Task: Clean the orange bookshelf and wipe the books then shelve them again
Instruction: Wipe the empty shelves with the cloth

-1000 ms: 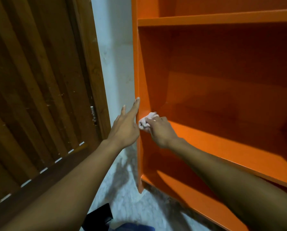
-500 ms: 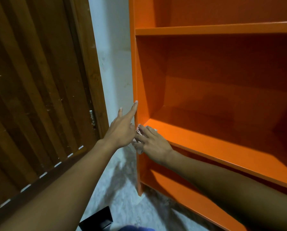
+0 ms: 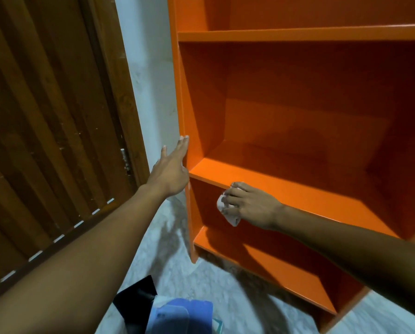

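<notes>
Left hand [image 3: 170, 173] flat, fingers straight (both arms extended); right hand [image 3: 251, 204] curled.

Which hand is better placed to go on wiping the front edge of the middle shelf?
The right hand. It already grips the white cloth against the shelf's front edge. The left hand holds nothing; it lies flat against the bookshelf's side panel, probably steadying it.

Bookshelf [image 3: 298, 104]: orange, its shelves bare, standing on the floor.
Floor [image 3: 177, 273]: pale marbled stone.
On floor: blue-covered books [image 3: 180, 317] and a black item [image 3: 135, 302] at the lower edge.
</notes>
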The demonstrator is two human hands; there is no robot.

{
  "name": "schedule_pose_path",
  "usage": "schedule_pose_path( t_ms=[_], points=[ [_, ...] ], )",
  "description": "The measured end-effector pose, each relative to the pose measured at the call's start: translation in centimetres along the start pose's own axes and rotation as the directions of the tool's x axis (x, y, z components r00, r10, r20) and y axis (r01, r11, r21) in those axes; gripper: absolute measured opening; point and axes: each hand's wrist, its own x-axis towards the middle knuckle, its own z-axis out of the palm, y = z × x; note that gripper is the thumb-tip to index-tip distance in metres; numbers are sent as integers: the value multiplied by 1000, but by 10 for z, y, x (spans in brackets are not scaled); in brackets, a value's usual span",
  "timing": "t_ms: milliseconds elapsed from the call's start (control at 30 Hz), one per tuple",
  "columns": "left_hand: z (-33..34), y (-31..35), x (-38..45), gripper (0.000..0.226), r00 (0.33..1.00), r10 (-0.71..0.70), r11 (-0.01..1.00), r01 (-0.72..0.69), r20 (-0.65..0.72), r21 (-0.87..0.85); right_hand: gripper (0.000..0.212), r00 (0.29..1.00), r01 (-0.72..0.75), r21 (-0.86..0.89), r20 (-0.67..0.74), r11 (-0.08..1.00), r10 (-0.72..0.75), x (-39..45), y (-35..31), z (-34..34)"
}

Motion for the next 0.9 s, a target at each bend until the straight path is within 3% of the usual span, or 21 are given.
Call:
schedule_pose_path(
  t_ms=[233, 433, 567, 767, 900],
  points=[
    [28, 20, -27, 86, 998, -68, 996, 69, 18, -62, 31, 999, -11, 166, 41, 986, 4, -96, 6, -19],
    [65, 53, -63, 84, 996, -58, 995, 64, 75, -81, 60, 955, -139, 121, 279, 983, 100, -182, -1, -49],
    [86, 69, -89, 85, 986, -46, 993, 63, 159, -100, 56, 923, -271, 61, 301, 961, 241, -232, -13, -67],
    [121, 70, -124, 82, 961, -43, 993, 72, 272, -98, 54, 760, -588, -76, 289, 806, 582, -271, -61, -66],
    [155, 56, -142, 80, 928, -65, 992, 100, 367, -76, 42, 665, -722, 80, 356, 687, 657, -263, -97, -47]
  ],
)
